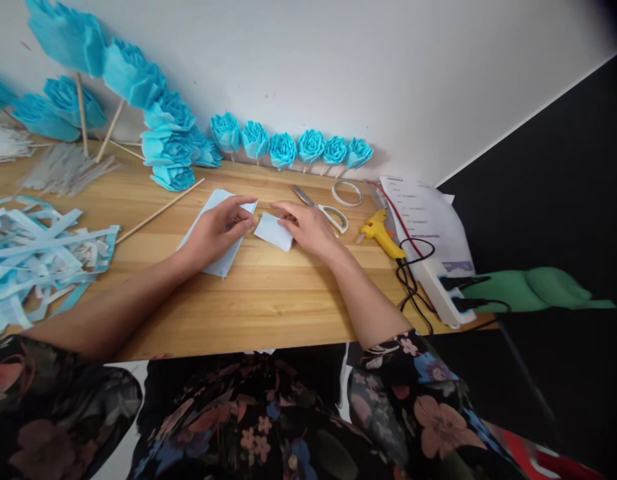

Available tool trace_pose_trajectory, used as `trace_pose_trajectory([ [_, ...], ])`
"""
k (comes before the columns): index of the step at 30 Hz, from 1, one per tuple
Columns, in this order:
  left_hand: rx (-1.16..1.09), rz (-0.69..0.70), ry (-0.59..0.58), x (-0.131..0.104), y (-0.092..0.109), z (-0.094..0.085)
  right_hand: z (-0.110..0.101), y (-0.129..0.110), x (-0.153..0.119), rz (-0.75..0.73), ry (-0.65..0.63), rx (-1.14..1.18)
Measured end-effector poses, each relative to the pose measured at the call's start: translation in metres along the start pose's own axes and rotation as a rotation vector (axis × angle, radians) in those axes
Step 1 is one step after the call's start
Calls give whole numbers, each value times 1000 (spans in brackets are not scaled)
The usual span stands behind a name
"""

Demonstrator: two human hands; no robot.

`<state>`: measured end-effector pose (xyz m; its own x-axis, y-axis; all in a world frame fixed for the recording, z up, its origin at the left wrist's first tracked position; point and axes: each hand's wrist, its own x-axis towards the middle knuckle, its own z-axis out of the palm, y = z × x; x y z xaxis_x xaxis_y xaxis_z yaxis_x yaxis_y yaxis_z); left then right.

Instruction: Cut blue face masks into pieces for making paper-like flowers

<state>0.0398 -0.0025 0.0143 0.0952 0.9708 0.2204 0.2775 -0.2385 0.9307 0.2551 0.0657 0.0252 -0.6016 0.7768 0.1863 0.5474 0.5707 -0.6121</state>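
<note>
A small, pale rectangular piece of sheet (272, 233) lies between my hands, close to the tabletop. Its right edge is under the thumb and fingers of my right hand (311, 228), which grips it there. My left hand (215, 233) is over a larger light-blue folded sheet (219, 265), with thumb and forefinger curved and apart. The fingertips of that hand come near the small piece's left corner, and I see nothing held in them. Just beyond my right hand lie scissors with white handles (333, 217).
Several blue handmade flowers on sticks (283, 151) line the wall, with larger ones (133, 70) at left. Blue and white strips (48, 253) are heaped left. At right are a tape roll (347, 202), a yellow glue gun (381, 233), cables and a power strip (441, 293).
</note>
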Motion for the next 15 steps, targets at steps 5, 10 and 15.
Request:
trace_pose_trajectory([
  [5, 7, 21, -134, -4, 0, -1, 5, -4, -1, -83, -34, -122],
  [10, 101, 47, -40, -1, 6, -6, 8, -1, 1, -119, 37, -179],
  [15, 237, 4, 136, 9, 2, -21, 10, -1, 1, -119, 94, -172],
])
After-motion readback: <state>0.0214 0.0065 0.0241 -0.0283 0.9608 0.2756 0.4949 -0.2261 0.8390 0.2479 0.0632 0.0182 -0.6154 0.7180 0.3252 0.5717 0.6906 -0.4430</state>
